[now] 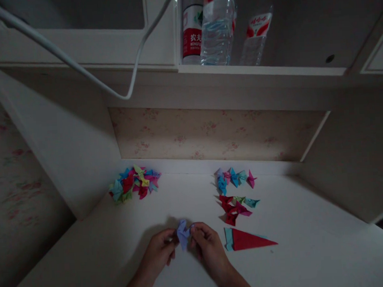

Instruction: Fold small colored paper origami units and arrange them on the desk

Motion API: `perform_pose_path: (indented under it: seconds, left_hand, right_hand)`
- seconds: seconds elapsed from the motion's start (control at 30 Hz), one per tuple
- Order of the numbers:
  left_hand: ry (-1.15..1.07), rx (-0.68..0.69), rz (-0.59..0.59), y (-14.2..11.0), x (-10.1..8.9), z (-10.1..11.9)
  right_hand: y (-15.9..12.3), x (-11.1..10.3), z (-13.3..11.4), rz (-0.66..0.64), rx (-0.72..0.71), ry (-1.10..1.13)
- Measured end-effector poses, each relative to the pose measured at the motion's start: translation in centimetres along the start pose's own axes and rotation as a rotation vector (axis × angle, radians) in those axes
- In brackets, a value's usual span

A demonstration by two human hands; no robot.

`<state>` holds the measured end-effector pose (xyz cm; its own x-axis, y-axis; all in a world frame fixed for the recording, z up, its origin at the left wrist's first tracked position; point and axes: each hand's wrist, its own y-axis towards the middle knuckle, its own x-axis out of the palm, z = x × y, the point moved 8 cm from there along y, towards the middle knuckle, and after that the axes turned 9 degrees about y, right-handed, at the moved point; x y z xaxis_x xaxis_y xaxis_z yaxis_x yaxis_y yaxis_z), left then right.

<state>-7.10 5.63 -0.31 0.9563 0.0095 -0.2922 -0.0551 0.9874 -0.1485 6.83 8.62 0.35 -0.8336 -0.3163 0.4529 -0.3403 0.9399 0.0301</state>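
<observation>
A small lavender origami crane [182, 234] is held just above the white desk, between my two hands. My left hand [161, 248] pinches its left side between thumb and fingers. On the other side, my right hand [207, 243] grips the crane's right edge with closed fingertips. Right of my hands lie folded red and teal paper pieces [252, 239], stacked into a long triangle. Beyond them sits a group of red, green and teal folded paper pieces [236, 209]. The fingertips partly cover the crane's edges.
A heap of colourful paper cranes [134, 183] lies at the back left of the desk [181, 191]. Several more cranes [234, 177] stand at the back right. Overhead, a shelf [261, 72] holds plastic bottles [218, 35], and a white bent rod [111, 91] hangs in front.
</observation>
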Motion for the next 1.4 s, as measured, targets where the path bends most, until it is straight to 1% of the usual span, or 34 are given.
perform_pose_path:
  seconds: [0.2,0.33,0.53,0.63,0.8,1.07,1.2,1.4]
  left_hand:
    - [-0.004,-0.001,-0.027,0.0,0.1,0.1]
    - [0.016,0.003,-0.024,0.1,0.1,0.0]
    - [-0.024,0.012,-0.036,0.1,0.2,-0.1]
    - [-0.035,0.002,-0.028,0.0,0.1,-0.1]
    - [-0.023,0.020,-0.008,0.0,-0.1,0.0]
    - [0.019,0.032,-0.022,-0.1,0.0,0.4]
    - [0.027,0.053,-0.048,-0.1,0.2,0.7]
    - [0.030,0.052,-0.055,0.0,0.2,0.8]
  right_hand:
    - [0.3,0.1,0.6,-0.019,-0.006,0.086]
    - [0.5,0.0,0.8,-0.028,-0.014,0.089]
    - [0.3,-0.3,1.0,-0.010,0.008,0.043]
    - [0.4,-0.2,1.0,-0.006,0.015,0.052]
    - [0.4,0.0,0.7,-0.006,0.013,0.056]
    - [0.3,0.4,0.2,-0.025,0.014,0.013]
    - [0.3,0.3,0.6,-0.030,0.017,0.038]
    - [0.5,0.1,1.2,-0.035,0.015,0.086]
